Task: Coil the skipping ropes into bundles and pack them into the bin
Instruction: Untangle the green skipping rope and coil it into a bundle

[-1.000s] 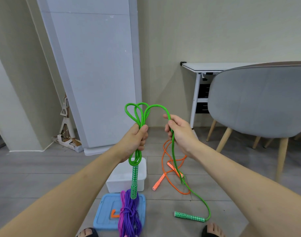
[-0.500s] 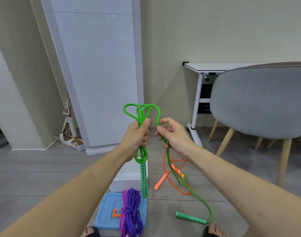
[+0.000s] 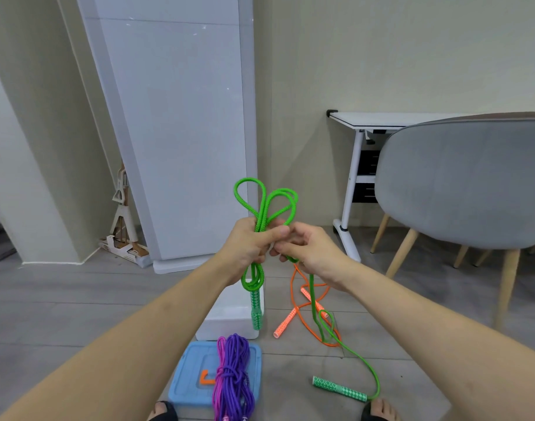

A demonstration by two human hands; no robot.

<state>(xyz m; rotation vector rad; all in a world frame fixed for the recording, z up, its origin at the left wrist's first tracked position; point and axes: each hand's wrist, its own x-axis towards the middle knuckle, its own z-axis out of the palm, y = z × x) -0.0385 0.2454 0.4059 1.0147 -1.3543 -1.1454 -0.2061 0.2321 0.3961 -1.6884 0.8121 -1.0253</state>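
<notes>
My left hand point(image 3: 250, 245) grips several loops of the green skipping rope point(image 3: 266, 205) at chest height; loops stick up above the fist and one green handle point(image 3: 256, 311) hangs below it. My right hand point(image 3: 308, 253) touches the left hand and pinches the same rope, whose free end trails down to the second green handle point(image 3: 339, 389) on the floor. An orange rope point(image 3: 302, 317) lies loose on the floor. A coiled purple and pink bundle point(image 3: 233, 378) rests on the blue lid point(image 3: 187, 375). The white bin point(image 3: 229, 314) stands behind it.
A grey chair point(image 3: 466, 177) on wooden legs stands at the right, a white table point(image 3: 369, 123) behind it. A tall white panel point(image 3: 175, 126) leans on the wall ahead. My feet point(image 3: 378, 410) show at the bottom edge.
My right hand has moved left, bringing another length of green rope to the left hand; the two hands now touch. The loops above the left fist have grown.
</notes>
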